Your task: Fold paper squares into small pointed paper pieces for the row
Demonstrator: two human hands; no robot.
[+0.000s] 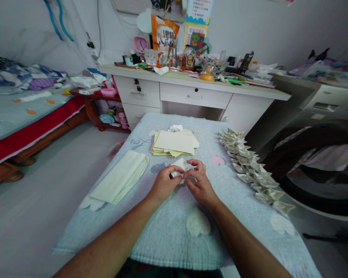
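Between my two hands is a small piece of pale folded paper (pixel 180 163), just above the cloth-covered table. My left hand (pixel 168 178) pinches its left side between thumb and fingers. At its right edge, the thumb and index finger of my right hand (pixel 199 180) close on the paper, while the other fingers curl loosely. Just beyond the hands lies a stack of cream and yellow paper sheets (pixel 175 141). A thicker pile of long pale green paper (pixel 120 175) rests to the left. Rows of folded paper pieces (pixel 251 166) with pointed ends run along the right side.
A blue patterned cloth (pixel 162 239) covers the table. Crumpled white paper (pixel 175 128) sits behind the sheet stack. Farther back stands a white desk (pixel 195 94) crowded with jars, a clock and a bag. A bed (pixel 31 112) is at left, a front-loading washing machine (pixel 324 116) at right.
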